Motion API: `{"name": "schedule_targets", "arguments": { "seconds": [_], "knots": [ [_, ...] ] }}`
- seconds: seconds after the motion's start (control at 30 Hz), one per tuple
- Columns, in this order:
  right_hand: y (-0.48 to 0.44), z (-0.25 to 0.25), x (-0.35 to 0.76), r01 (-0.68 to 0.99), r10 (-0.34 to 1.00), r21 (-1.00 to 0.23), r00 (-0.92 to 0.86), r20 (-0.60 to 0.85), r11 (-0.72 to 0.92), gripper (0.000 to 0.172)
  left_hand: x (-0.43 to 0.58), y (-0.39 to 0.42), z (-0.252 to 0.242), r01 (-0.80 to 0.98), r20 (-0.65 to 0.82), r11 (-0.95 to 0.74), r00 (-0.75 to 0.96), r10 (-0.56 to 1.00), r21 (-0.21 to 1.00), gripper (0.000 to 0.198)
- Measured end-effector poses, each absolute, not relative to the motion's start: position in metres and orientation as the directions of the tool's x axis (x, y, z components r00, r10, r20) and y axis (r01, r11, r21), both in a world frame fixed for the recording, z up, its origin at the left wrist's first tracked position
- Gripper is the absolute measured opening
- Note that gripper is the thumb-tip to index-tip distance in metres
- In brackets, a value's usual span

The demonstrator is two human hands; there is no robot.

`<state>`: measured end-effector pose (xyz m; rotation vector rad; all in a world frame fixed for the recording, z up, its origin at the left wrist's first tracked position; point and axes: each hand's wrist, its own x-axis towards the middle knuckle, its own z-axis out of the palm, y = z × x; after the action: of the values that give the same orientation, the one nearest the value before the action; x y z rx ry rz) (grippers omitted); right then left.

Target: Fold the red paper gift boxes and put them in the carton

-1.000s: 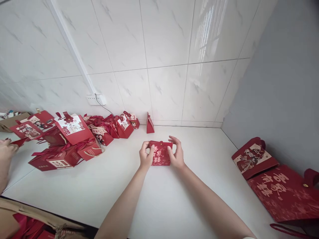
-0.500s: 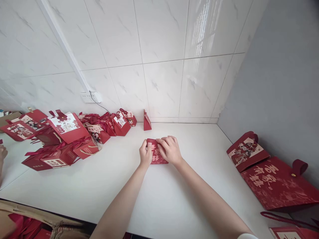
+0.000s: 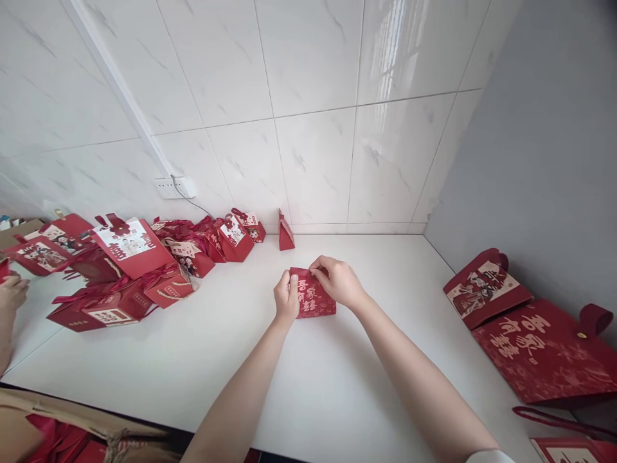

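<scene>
A small red gift box (image 3: 313,303) with pale Chinese lettering stands on the white table in front of me. My left hand (image 3: 287,296) grips its left side, thumb on the front face. At the upper edge of the box, my right hand (image 3: 337,278) is closed in a pinch between thumb and index finger. The fingers hide what exactly is pinched there. Behind the box, near the wall, a narrow red triangular box (image 3: 285,234) stands upright.
Many red gift boxes (image 3: 130,247) are heaped on the left of the white table (image 3: 202,373). Larger red boxes (image 3: 544,347) lean by the grey partition at right. A cardboard carton (image 3: 19,424) holds red boxes at lower left. Another person's hand (image 3: 12,296) shows at the left edge.
My right hand has lifted off the front of the box to its top edge, fingers now pinched, uncovering more lettering. The other person's hand has come further into view at left.
</scene>
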<state>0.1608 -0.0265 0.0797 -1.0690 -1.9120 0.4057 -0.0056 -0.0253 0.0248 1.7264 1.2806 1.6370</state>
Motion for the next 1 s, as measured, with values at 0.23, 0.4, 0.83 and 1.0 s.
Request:
{"name": "schedule_targets", "arguments": {
  "seconds": [0.23, 0.4, 0.83, 1.0],
  "knots": [
    [-0.027, 0.082, 0.163, 0.471, 0.844, -0.705, -0.207, 0.495, 0.53, 0.013, -0.002, -0.026, 0.027, 0.233, 0.492, -0.456, -0.13, 0.861, 0.859, 0.032],
    [-0.037, 0.096, 0.173, 0.472, 0.831, -0.686, -0.348, 0.433, 0.554, 0.015, -0.005, -0.027, 0.043, 0.145, 0.559, -0.54, -0.183, 0.809, 0.829, 0.018],
    [-0.037, 0.107, 0.202, 0.393, 0.807, -0.753, -0.51, 0.299, 0.527, 0.047, -0.009, -0.023, 0.038, 0.194, 0.489, -0.475, -0.025, 0.872, 0.858, 0.021],
    [-0.04, 0.112, 0.194, 0.335, 0.744, -0.688, -0.487, 0.458, 0.643, 0.027, -0.008, -0.024, 0.043, 0.244, 0.505, -0.499, 0.042, 0.862, 0.832, 0.015]
  ]
}}
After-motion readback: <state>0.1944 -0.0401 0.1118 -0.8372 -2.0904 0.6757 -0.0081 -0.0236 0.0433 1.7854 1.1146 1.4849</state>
